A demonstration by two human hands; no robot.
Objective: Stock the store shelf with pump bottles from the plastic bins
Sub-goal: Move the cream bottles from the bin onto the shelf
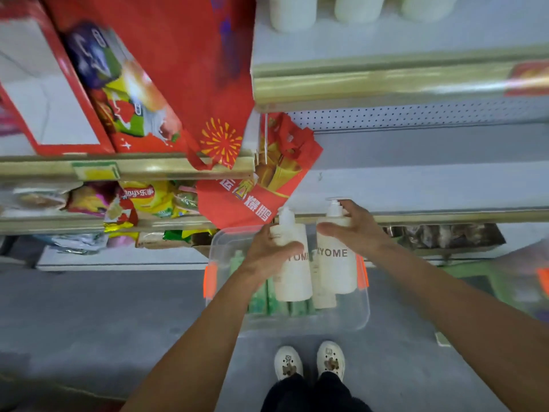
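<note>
My left hand (pixel 269 254) grips a white pump bottle (pixel 292 275) by its upper body. My right hand (pixel 355 230) grips a second white pump bottle (pixel 337 269) with dark lettering. Both bottles are upright, side by side, held above a clear plastic bin (pixel 362 310) with orange latches on the floor. Green and white bottles (pixel 267 301) lie in the bin beneath them. A bare grey shelf (pixel 416 179) runs just beyond the bottles. White bottles (pixel 292 11) stand on the shelf above it.
Red gift bags (pixel 255 185) hang at the shelf's left end. Snack packets (pixel 142 197) and red boxes (pixel 59 93) fill the left shelves. Another clear bin (pixel 523 281) sits at the right edge. My white shoes (pixel 309 364) stand on the grey floor behind the bin.
</note>
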